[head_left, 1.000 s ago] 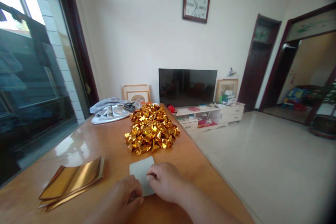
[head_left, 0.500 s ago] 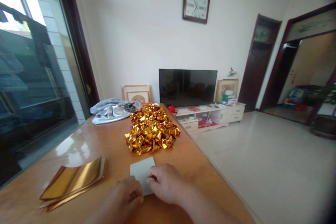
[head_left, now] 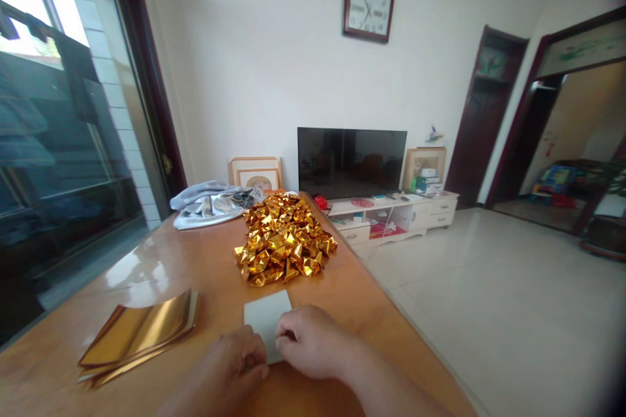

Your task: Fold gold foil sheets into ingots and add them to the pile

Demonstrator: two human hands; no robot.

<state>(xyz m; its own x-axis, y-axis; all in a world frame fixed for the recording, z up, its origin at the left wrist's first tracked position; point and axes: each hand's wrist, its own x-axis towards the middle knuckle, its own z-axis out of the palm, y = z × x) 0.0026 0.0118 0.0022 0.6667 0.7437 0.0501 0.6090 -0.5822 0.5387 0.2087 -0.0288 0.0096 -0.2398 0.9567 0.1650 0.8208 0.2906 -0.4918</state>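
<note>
A pale sheet of paper (head_left: 267, 311) lies on the wooden table in front of me, its plain side up. At its lower left edge my left hand (head_left: 239, 361) is closed, thumb and curled fingers pinching the paper. My right hand (head_left: 310, 342) is closed too, its fingers bent down on the sheet's right side and covering that part. Beyond the paper rises a heap of folded gold foil pieces (head_left: 286, 241). To the left lies a stack of gold foil sheets (head_left: 139, 335), slightly curled.
A grey and white cloth (head_left: 210, 205) lies at the table's far left. The table's right edge (head_left: 391, 300) drops to a tiled floor. Against the far wall, a television (head_left: 351, 163) stands on a white cabinet (head_left: 415, 215).
The whole view has shifted slightly. Both hands stay almost in place on the pale paper, and the heap and stack look the same.
</note>
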